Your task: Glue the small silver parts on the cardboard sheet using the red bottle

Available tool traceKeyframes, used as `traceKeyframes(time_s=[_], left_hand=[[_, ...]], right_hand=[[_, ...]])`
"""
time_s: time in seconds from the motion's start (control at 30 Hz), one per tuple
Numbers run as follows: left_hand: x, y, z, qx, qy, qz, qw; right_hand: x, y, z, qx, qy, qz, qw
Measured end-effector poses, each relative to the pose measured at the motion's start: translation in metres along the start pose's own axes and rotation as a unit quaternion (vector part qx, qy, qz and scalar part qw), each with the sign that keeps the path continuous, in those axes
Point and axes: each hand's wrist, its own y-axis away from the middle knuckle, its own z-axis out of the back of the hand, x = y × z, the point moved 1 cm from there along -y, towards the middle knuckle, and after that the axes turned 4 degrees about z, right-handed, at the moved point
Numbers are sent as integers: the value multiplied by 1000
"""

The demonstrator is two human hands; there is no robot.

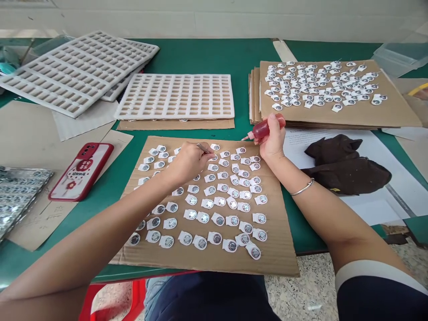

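My left hand (190, 164) is closed on what look like metal tweezers (202, 147), over the back half of a cardboard sheet (272, 254). Rows of small round silver parts on white tabs (218, 219) lie across that sheet. In my right hand (274, 141), at the sheet's back right corner, is a small squeeze bottle (264, 128) of red liquid. Its thin pink nozzle points left and down, above the back edge of the cardboard. The tips of the tweezers are partly hidden by my fingers.
White slotted trays (177, 96) stand at the back, more (76, 71) stacked at left. Another cardboard stack (394, 107) with similar parts sits back right. A red-cased phone (82, 171) lies left, near a silver tray (23, 191). Dark brown cloth items (347, 171) rest on paper at right.
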Motion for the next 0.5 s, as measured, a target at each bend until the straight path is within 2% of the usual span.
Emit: traceKeyframes(time_s=[0.13, 0.23, 0.37, 0.5], left_hand=[[-8, 4, 8, -31, 34, 31, 998], [-12, 12, 15, -30, 49, 61, 997], [-11, 22, 18, -23, 82, 89, 992], [-8, 17, 17, -28, 74, 85, 993]], right_hand=[[0, -2, 2, -5, -16, -3, 1000], [-1, -4, 3, -4, -28, -16, 999], [-2, -4, 4, 9, -32, -8, 999], [-3, -3, 4, 8, -33, -5, 999]])
